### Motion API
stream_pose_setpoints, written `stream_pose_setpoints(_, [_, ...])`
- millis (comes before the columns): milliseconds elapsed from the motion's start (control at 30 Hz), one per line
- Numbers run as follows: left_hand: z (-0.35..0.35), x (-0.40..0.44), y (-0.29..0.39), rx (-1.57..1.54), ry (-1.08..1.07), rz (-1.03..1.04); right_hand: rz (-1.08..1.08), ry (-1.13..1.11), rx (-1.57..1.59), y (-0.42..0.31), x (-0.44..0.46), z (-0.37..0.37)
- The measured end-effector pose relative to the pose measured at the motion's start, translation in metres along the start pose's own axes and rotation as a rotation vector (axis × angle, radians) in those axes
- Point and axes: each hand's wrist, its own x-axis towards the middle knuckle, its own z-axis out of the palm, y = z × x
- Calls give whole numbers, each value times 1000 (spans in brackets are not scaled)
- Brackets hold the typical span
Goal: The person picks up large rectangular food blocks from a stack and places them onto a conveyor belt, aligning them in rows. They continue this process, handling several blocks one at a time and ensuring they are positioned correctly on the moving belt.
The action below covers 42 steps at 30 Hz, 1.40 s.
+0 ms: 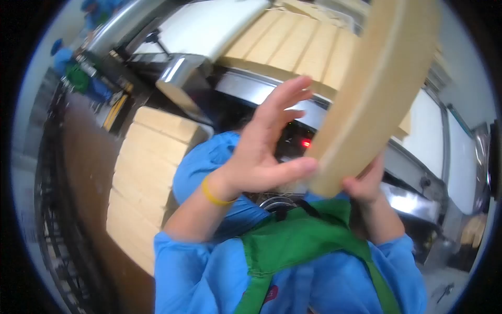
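Note:
A long, thick, pale yellow slab (379, 89) stands tilted in front of me, its near end low and its far end running out of the top of the view. My right hand (367, 183) grips it near the lower end from the right side; some fingers are hidden behind it. On the other side, my left hand (269, 141) is open with fingers spread. Its thumb tip is close to the slab's lower left edge, and I cannot tell whether they touch. A yellow band (212, 192) circles the left wrist.
Similar slabs lie side by side on the machine bed (293, 42) ahead. More slabs are stacked on the left (144, 178). White belt surfaces (201, 26) flank the metal machine, where a red light (306, 143) glows. People in blue (78, 70) stand at far left.

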Motion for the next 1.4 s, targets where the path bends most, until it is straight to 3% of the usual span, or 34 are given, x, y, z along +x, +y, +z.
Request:
stream_pose_setpoints(100, [-11, -19, -12, -43, 46, -185, -171, 389, -327, -17, 11, -77])
stream_pose_setpoints(200, [-31, -43, -23, -32, 118, -299, -119, 604, -569, -45, 20, -168])
stream_pose_setpoints(267, [-43, -54, -28, -9, 173, -363, 70, 708, -867, -63, 16, -250])
stream_pose_setpoints(367, [-52, -64, -33, -15, 274, -392, 473, 609, -1505, -41, 11, -336])
stream_pose_setpoints(400, [-54, -66, -36, -30, 289, -403, 448, 632, -1503, -14, 2, -381])
stream_pose_setpoints(433, [-56, -67, -40, -47, 306, -416, 515, 716, -1608, -17, 7, -346])
stream_pose_setpoints(600, [-65, -62, -40, -23, 282, -489, 408, 734, -1704, -1, 4, -330])
stream_pose_setpoints(767, [-92, -72, -62, -23, 396, -603, 216, 556, -1669, 15, 22, -272])
stream_pose_setpoints(800, [-97, -76, -73, -42, 432, -650, 79, 493, -1670, 23, 30, -269])
stream_pose_setpoints(833, [-99, -79, -81, -59, 468, -696, 113, 505, -1635, 24, 37, -265])
stream_pose_setpoints(933, [-99, -83, -92, 18, 342, -728, 196, 519, -1559, 20, 48, -250])
stream_pose_setpoints(1033, [-92, -90, -91, 37, 234, -750, 197, 613, -1706, 26, 49, -237])
stream_pose_setpoints(1133, [-84, -99, -90, 206, 71, -856, -332, 490, -1525, 31, 44, -163])
stream_pose_setpoints(1167, [-81, -101, -90, 337, -8, -884, -484, 369, -1429, 42, 39, -134])
stream_pose_setpoints(1233, [-73, -101, -84, 726, -289, -863, -608, -102, -1127, 78, 19, -81])
stream_pose_setpoints(1300, [-65, -102, -86, 1118, -583, -834, -401, -560, -868, 101, 5, -21])
stream_pose_setpoints(1367, [-61, -106, -88, 1096, -616, -910, -228, -746, -748, 158, -22, 6])
stream_pose_setpoints(1400, [-60, -106, -88, 1034, -587, -913, -30, -756, -700, 188, -36, 6])
